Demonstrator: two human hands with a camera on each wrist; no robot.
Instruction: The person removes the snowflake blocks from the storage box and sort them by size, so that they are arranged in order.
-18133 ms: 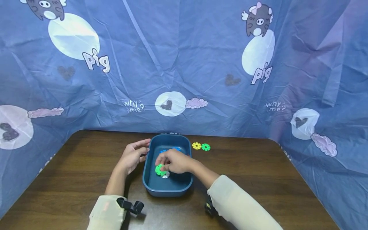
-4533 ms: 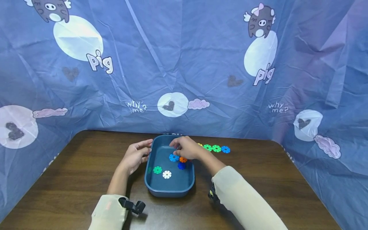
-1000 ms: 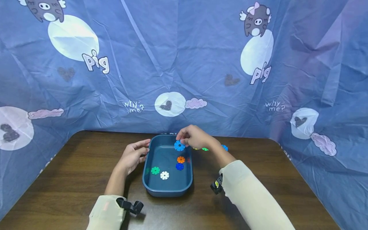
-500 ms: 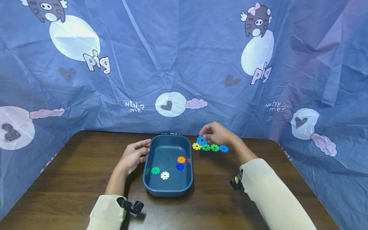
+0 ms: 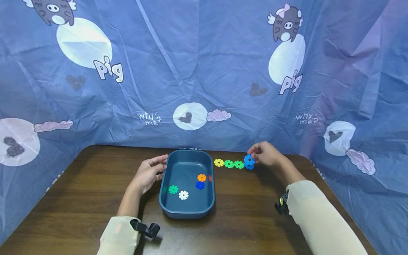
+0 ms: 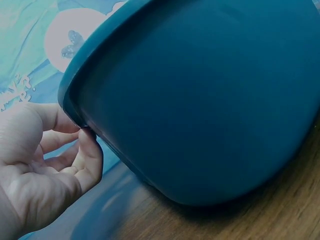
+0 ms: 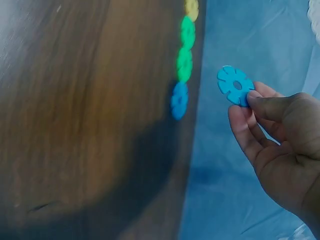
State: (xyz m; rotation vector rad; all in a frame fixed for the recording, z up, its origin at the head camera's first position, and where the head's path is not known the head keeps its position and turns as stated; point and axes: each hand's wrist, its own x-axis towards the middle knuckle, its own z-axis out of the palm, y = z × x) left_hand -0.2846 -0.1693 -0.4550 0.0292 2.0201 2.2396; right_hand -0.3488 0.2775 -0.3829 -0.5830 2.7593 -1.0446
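Pinched between my right hand's [image 5: 269, 154] thumb and fingers is a blue snowflake disc [image 7: 235, 85], a flat notched plastic piece with a hole in the middle. It is raised above the table, overlapping the blue disc [image 7: 179, 101] at the right end of a row in the head view. That row continues leftward with two green discs [image 5: 228, 164] and a yellow disc [image 5: 219, 162]. My left hand [image 5: 149, 174] holds the left rim of a dark blue plastic bin [image 5: 188, 214] with thumb and fingertips. Inside the bin lie orange [image 5: 202, 177], dark blue [image 5: 200, 185], green [image 5: 173, 190] and white [image 5: 183, 195] discs.
The brown wooden table [image 5: 248, 219] ends just behind the row of discs. A blue printed cloth [image 5: 220, 71] hangs behind and along both sides. Black straps with mounts [image 5: 145, 228] sit on both sleeved wrists.
My right hand picked the light blue disc out of the bin and carried it right, over the row to its far end. Earlier the row grew from two discs. The left hand stays at the bin.
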